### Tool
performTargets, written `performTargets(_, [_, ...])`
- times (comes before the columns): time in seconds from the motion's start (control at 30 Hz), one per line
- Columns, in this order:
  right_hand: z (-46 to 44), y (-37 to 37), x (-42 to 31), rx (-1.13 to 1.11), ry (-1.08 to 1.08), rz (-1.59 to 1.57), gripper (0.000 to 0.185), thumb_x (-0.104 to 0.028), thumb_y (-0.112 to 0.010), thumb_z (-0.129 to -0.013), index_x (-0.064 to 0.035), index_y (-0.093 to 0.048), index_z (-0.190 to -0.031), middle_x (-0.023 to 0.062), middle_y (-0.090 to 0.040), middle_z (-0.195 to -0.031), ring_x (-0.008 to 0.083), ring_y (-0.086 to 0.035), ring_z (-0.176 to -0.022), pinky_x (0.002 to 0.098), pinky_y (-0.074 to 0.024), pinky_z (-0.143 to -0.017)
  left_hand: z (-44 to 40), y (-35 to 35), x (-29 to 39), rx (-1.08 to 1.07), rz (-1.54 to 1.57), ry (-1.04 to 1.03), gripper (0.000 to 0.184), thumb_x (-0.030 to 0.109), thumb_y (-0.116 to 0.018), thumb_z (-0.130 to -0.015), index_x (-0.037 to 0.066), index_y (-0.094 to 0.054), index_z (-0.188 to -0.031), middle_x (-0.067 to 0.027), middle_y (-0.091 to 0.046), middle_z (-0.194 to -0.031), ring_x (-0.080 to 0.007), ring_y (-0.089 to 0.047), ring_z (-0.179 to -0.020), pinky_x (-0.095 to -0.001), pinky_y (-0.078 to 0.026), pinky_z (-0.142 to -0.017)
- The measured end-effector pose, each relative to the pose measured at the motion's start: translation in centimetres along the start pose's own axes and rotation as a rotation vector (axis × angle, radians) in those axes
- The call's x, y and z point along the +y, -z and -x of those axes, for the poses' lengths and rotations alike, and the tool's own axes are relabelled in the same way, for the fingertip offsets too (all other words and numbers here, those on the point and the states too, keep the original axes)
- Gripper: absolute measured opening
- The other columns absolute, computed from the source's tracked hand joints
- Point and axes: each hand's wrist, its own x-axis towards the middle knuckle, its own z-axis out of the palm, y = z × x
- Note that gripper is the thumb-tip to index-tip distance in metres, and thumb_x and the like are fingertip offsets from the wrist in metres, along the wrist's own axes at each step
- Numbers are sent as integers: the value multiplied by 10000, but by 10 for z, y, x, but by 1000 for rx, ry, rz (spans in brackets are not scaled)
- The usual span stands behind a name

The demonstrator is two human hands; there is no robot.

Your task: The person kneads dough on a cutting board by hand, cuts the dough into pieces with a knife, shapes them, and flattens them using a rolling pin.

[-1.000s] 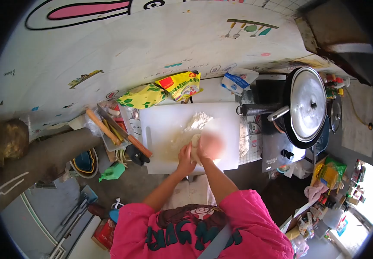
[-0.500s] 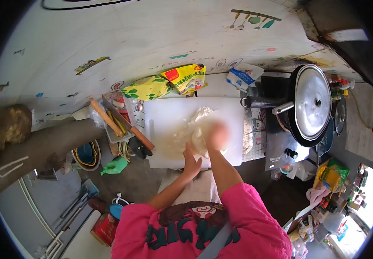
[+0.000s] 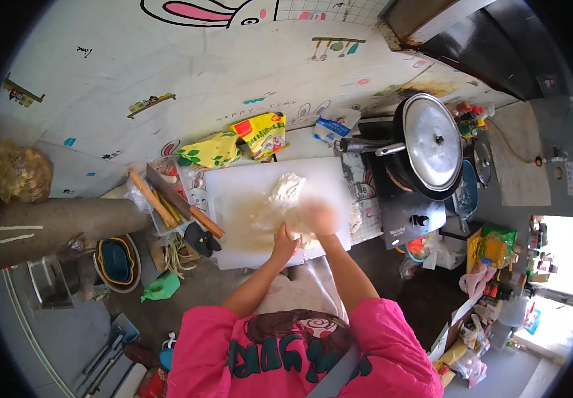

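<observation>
The bare left hand (image 3: 286, 243) has drawn in beside the blurred right hand (image 3: 320, 217), so both work the pale, floury dough (image 3: 294, 216); gripping or pressing, I can't tell.

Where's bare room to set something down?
The white rectangular board is bare at far left, between the wooden-handled knife and white powdery heap. Crowded: around the left hand and right hand, and beyond, by yellow plastic packets.

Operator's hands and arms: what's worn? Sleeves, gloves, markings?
Loose, plain bright-pink fabric sleeves, wide-cuffed, ending around the elbows. Forearms uncovered, no cables visible. Left hand: no glove visible. Right hand: blurred, so rings or fine markings can't be told.
</observation>
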Motion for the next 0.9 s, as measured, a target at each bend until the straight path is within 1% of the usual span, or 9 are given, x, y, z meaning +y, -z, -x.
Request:
performTargets(0.07, [-12, 81, -96, -343, -355, 120, 401, -399, -564, -839, -43, -609, -1018, 116, -601, -904, 290, -563, -874, 423, -436, -787, 6, 0, 12, -53, -166, -81, 784, 76, -669, -734, 79, -235, -1387, -215, -338, -1277, -352, -442, -1089, -363, -522, -694])
performTargets(0.17, [20, 48, -94, 175, 152, 350, 467, -454, -524, -848, -20, -609, -998, 136, -609, -927, 295, -564, -877, 447, -433, -786, 4, 8, 5, -137, -211, -270, 671, 66, -642, -735, 65, -328, -1328, -200, -414, -1216, -363, -388, -1130, -409, -434, -861])
performTargets(0.27, [25, 70, -123, -244, -70, 103, 397, -395, -538, -851, -53, -610, -1039, 122, -596, -1004, 273, -542, -950, 426, -420, -825, -10, 16, -30, -98, -359, -360, 547, 35, -602, -734, 49, -414, -1247, -180, -480, -1138, -370, -384, -1122, -416, -382, -930])
performTargets(0.3, [35, 21, -76, -55, 288, 163, 293, -314, -558, -833, -86, -614, -1009, 77, -595, -975, 250, -537, -919, 408, -415, -799, -3, 17, -21, -74, -389, -422, 533, 20, -585, -733, 46, -413, -1237, -183, -466, -1138, -372, -385, -1119, -416, -374, -942])
performTargets(0.37, [30, 19, -66, -92, 331, 113, 240, -273, -570, -812, -100, -614, -973, 57, -589, -932, 235, -532, -879, 405, -413, -768, 18, 16, 9, -24, -449, -538, 509, -11, -551, -731, 39, -409, -1217, -188, -438, -1139, -377, -387, -1114, -415, -356, -965])
performTargets(0.57, [2, 14, -59, -456, 188, 268, 217, -230, -601, -764, -107, -604, -942, 67, -575, -907, 240, -530, -876, 406, -402, -757, 11, 14, -8, -54, -406, -405, 611, -67, -516, -719, 27, -315, -1289, -214, -324, -1218, -353, -366, -1119, -381, -447, -877])
performTargets(0.67, [-25, 57, -89, 50, 101, 28, 261, -346, -560, -802, -167, -642, -973, 93, -542, -966, 300, -502, -927, 457, -372, -808, -10, 15, -36, -138, -483, -414, 649, -82, -508, -716, 11, -275, -1316, -218, -337, -1203, -346, -360, -1114, -352, -498, -774])
performTargets(0.8, [-40, 46, -74, -50, 28, 58, 280, -371, -562, -811, -204, -626, -1027, 103, -540, -1043, 288, -495, -993, 473, -358, -862, 14, 1, -1, 53, -494, -400, 688, -70, -508, -748, -2, -188, -1354, -204, -368, -1187, -312, -439, -1042, -332, -520, -668])
performTargets(0.9, [-41, 20, -48, 33, 158, 190, 295, -277, -570, -800, -135, -591, -1057, 110, -553, -1031, 284, -508, -991, 457, -376, -865, 29, -21, 10, 81, 49, 112, 612, -22, -513, -796, -8, -194, -1318, -170, -402, -1167, -258, -528, -933, -344, -514, -673])
